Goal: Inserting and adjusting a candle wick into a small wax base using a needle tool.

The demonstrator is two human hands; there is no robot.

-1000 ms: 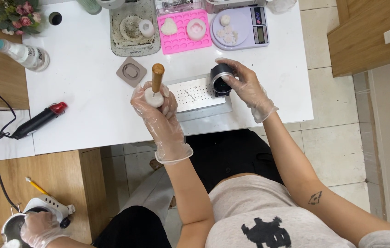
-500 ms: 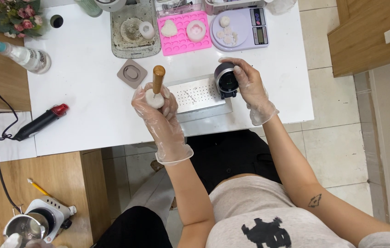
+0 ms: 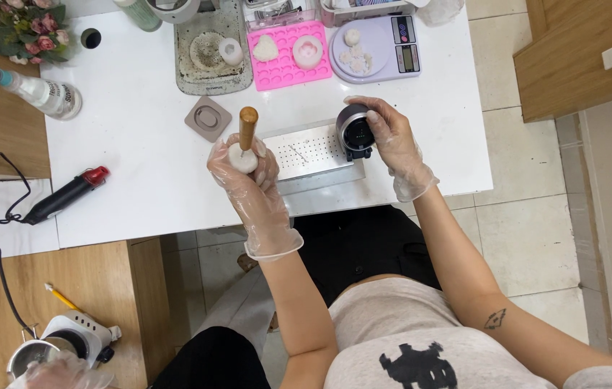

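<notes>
**Q:** What have you got in each hand there, and how does it handle?

**Me:** My left hand (image 3: pixel 248 176) is closed around a small white puck (image 3: pixel 242 158) with a wooden-handled tool (image 3: pixel 248 126) standing upright in it, held just above the surface (image 3: pixel 140 180) at the near-middle. The puck looks waxy or plaster-like, so I'd guess light and a bit brittle. With thin plastic gloves on it's probably slippery too, so I cup it from below and around the sides rather than pinching the rim. My right hand (image 3: pixel 392 144) is wrapped round a dark jar (image 3: pixel 355 132), tipped so its open mouth faces me. It looks rigid and heavier than the puck. I grip the body, not the lip.

**Q:** Much room to move?

**Me:** Some. A metal tray (image 3: pixel 313 155) sits right between my hands, and its near edge is close to the surface's near edge, so anything dropped could roll off toward my lap. On the far side it's crowded: a pink mould (image 3: pixel 284 68), a scale (image 3: pixel 378 47) and a grey tray (image 3: pixel 205 61). Left of my left hand there's an open patch, with a grey coaster (image 3: pixel 208 118) just beyond and a heat tool (image 3: pixel 64 194) well off to the left.
</notes>
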